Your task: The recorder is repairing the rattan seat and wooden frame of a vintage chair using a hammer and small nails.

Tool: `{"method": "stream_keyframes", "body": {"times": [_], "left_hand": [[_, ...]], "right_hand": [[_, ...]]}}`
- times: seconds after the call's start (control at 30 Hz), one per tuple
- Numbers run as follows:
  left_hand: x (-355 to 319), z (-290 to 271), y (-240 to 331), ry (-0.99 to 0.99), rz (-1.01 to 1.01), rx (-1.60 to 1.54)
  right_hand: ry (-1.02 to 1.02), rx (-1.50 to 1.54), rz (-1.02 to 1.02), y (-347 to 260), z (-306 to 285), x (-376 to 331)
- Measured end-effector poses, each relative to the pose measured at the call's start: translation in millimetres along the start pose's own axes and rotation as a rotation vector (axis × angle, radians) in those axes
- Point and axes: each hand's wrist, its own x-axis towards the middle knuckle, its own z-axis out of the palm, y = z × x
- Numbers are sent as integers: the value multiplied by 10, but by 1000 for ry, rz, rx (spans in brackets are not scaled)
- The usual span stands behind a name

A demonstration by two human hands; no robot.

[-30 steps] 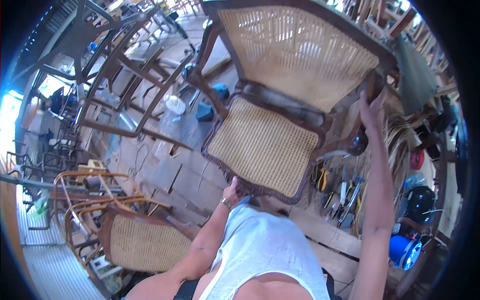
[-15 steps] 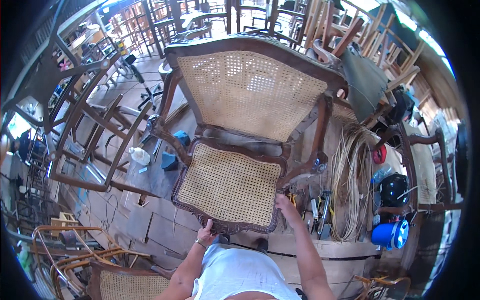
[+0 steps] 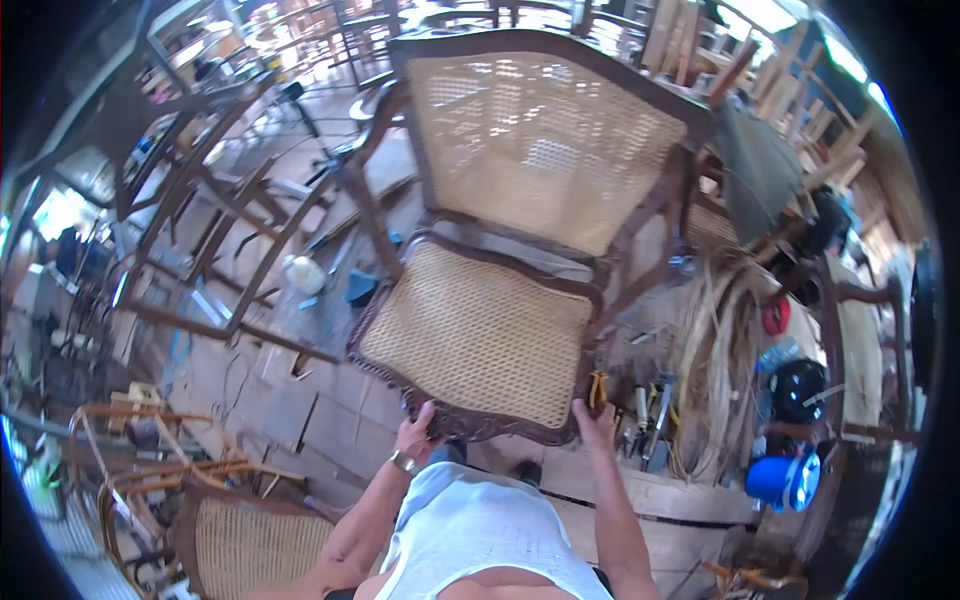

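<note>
In front of me is a dark carved wooden armchair (image 3: 552, 38) with woven cane in its seat (image 3: 485, 335) and backrest (image 3: 550, 150). My left hand (image 3: 415, 433) closes around the front left corner of the seat frame, thumb on top, a watch on the wrist. At the front right corner my right hand (image 3: 595, 422) grips the frame too; its fingers are partly hidden under the rail. The chair leans slightly in my hold, backrest away from me.
To the right lie a bundle of long cane strands (image 3: 705, 360), hand tools (image 3: 655, 420), a blue bucket (image 3: 780, 483) and a black helmet (image 3: 797, 390). Bare chair frames (image 3: 180, 320) stand at left. A white bottle (image 3: 303, 273) rests beyond them. Another caned chair (image 3: 255, 545) is at lower left.
The armchair has shifted right and turned slightly in view. My right hand has slid from the seat's right side to its front right corner. My left hand keeps its hold.
</note>
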Motion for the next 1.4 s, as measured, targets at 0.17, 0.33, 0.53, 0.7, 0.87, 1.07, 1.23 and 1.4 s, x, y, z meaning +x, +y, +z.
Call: {"method": "stream_keyframes", "body": {"times": [0.17,0.33,0.53,0.7,0.87,1.07,1.23,1.4], "left_hand": [[-117,228,20,-20,31,-88],[-222,216,8,2,47,-117],[-224,223,13,4,33,-130],[-83,162,-85,2,23,-168],[-2,9,-118,95,-5,-82],[-4,132,426,631,757,1152],[662,295,1167,78,893,1601],[1635,848,1426,-2,1010,1730]], "right_hand": [[-365,522,155,409,133,185],[-338,742,191,40,143,-12],[-362,725,224,-181,1,-106],[-339,733,248,35,116,-32],[-345,720,240,63,290,-3],[-239,594,431,759,601,54],[-261,481,575,275,611,-40],[-260,618,594,311,548,-76]]}}
